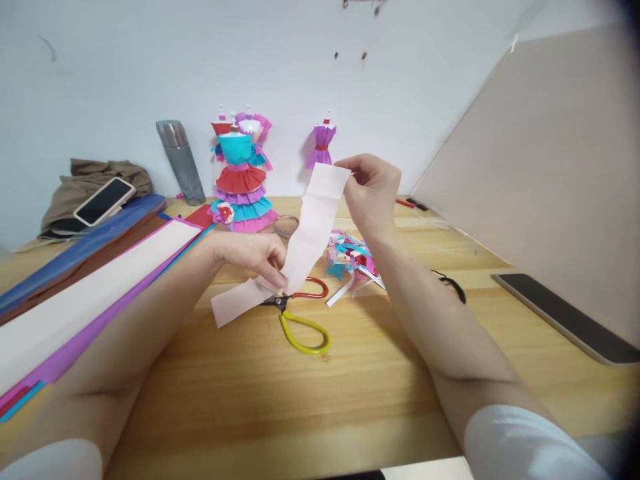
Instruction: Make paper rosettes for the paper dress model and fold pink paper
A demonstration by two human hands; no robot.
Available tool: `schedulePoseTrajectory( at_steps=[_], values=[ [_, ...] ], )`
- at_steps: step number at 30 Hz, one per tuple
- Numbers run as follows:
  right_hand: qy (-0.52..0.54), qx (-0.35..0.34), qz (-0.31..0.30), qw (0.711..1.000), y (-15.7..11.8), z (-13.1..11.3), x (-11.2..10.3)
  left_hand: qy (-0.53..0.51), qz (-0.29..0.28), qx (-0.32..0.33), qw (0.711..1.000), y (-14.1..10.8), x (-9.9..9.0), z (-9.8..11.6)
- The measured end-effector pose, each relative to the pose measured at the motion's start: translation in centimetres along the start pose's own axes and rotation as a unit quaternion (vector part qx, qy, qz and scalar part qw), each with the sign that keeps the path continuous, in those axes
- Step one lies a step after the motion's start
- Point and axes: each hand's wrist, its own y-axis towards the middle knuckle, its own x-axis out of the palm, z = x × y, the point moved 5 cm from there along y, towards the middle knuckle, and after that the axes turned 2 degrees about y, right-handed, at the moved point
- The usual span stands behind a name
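Observation:
A pale pink paper strip stretches between my two hands above the table. My right hand pinches its upper corner. Lower down, my left hand grips the strip between thumb and fingers, and a tail of it hangs off to the left. Just below lie scissors with one red and one yellow handle loop, their blades partly covered by the paper. Behind my left hand stands a small dress form in a layered turquoise, red, purple and pink dress.
Coloured paper scraps lie behind the strip. A stack of long coloured paper sheets covers the left side, near a phone on brown cloth and a bottle. A purple-dressed form stands by the wall; a dark flat device lies right.

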Motion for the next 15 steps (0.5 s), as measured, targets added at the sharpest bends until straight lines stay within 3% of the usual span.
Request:
schedulePoseTrajectory(
  at_steps=[3, 9, 11, 13, 15],
  values=[
    [0.040, 0.023, -0.015, 0.999, -0.2, -0.4, 0.5, 0.026, -0.059, -0.040, 0.997, -0.5, -0.4, 0.2],
    [0.082, 0.045, -0.050, 0.994, -1.1, -3.0, 1.2, 0.017, 0.156, -0.059, 0.986, -2.1, -5.0, -0.6],
    [0.083, 0.043, -0.060, 0.994, -1.3, -3.7, 1.3, -0.010, 0.191, -0.077, 0.978, -2.6, -5.6, -0.7],
    [0.078, 0.042, -0.061, 0.994, -1.5, -4.0, 1.3, -0.006, 0.186, -0.083, 0.979, -2.8, -5.6, -0.2],
    [0.077, 0.044, -0.053, 0.995, -1.5, -3.9, 1.2, 0.028, 0.125, -0.082, 0.988, -2.9, -4.8, 0.6]
  ],
)
